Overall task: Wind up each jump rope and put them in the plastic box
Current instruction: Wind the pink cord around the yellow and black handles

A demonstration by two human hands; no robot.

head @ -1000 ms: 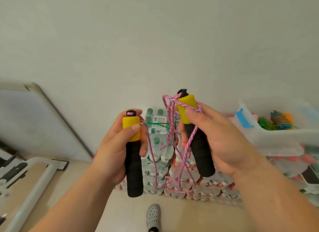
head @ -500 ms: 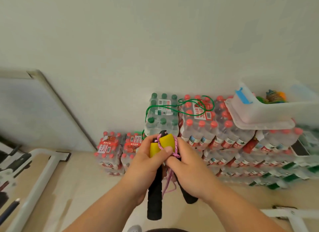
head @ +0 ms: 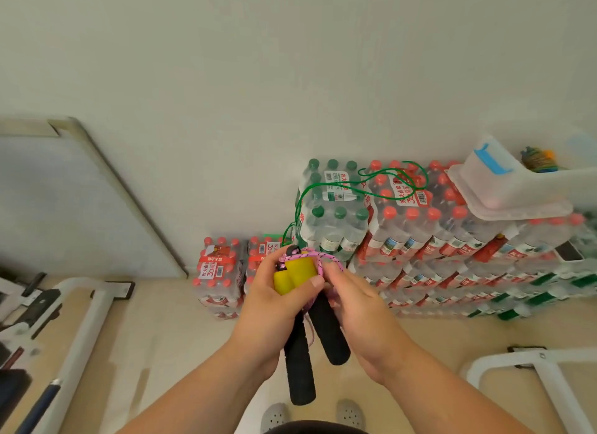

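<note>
Pink speckled rope [head: 318,260]; yellow-topped black handles [head: 298,353]; green cord [head: 384,178].

Even soft light, wide-angle edge warp, slight blur.

The floor [head: 168,320] is tan and smooth. Packs of water bottles [head: 452,249] sit on it, stacked up against the wall. Two small packs with red caps [head: 217,273] stand to their left. A plastic box [head: 517,188] rests on top of the stack, and a green jump rope [head: 381,178] lies across the top packs. White metal frames [head: 80,330] stand on the floor at both sides.
</note>
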